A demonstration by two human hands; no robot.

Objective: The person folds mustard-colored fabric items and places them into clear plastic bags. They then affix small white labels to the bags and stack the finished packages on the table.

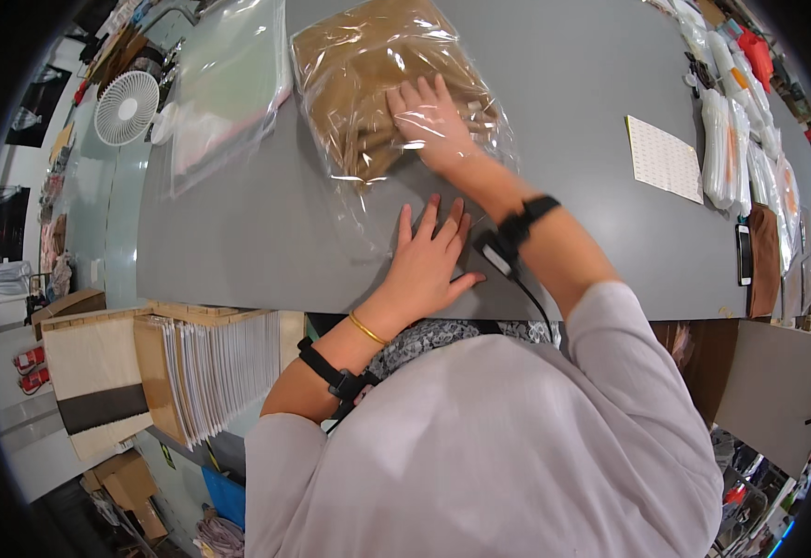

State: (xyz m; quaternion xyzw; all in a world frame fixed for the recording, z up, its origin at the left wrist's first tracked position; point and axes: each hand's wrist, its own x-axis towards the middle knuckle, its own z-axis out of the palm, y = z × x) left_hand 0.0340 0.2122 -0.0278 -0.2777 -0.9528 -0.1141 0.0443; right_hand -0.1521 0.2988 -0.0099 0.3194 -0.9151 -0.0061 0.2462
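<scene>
A folded brown garment (359, 56) lies inside a clear plastic bag on the grey table (573, 112). My right hand (431, 121) rests on the bag's near right part, fingers spread and pointing away from me. Below it my left hand (426, 253) lies flat on the table near the front edge, its fingers stretched out and thumb apart, close to the bag's loose clear end (363, 219). Neither hand grips anything. Black straps with small devices sit on both my forearms, and a gold bracelet (368, 327) circles my left wrist.
To the left lies a stack of clear plastic bags (224, 93), with a white fan (127, 108) beyond. A printed label sheet (664, 158), a phone (745, 255) and packs of plastic bags (721, 149) line the right side. White sheets (219, 372) fill a box at lower left.
</scene>
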